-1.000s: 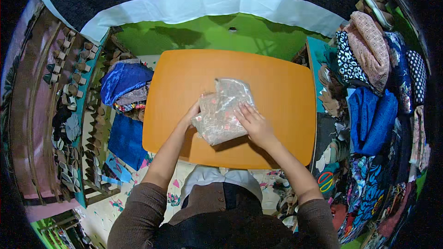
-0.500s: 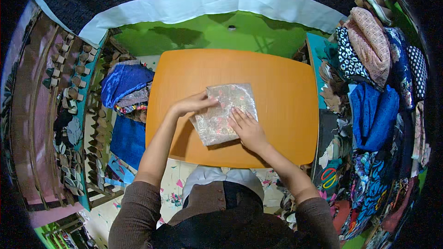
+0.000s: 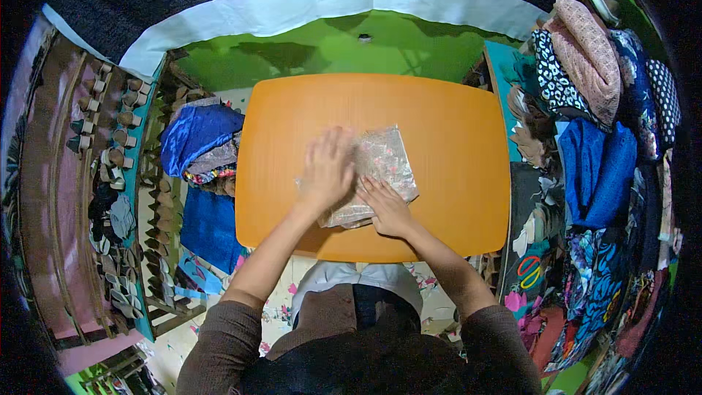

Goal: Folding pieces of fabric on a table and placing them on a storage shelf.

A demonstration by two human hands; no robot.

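A folded piece of shiny grey-beige floral cloth (image 3: 391, 153) lies at an angle near the middle of the orange table (image 3: 453, 146). My right hand (image 3: 386, 208) rests flat on its lower right part, fingers extended. Over the cloth's left part is my left hand (image 3: 327, 170), its fingers stretched out and slightly blurred by motion. Whether the left palm touches the cloth I cannot tell. That hand and wrist hide much of the cloth's left side.
Shelves of shoes (image 3: 128, 117) stand on the left, beside a stack of folded blue cloth (image 3: 197, 135). At the right hang patterned fabrics and a blue garment (image 3: 598, 172). Scissors with red and yellow handles (image 3: 528, 272) lie near the table's right corner.
My left hand has moved right and turned fingers-up from the cloth's upper left edge, now covering its left part. The right hand stays flat on the cloth, which has shifted slightly.
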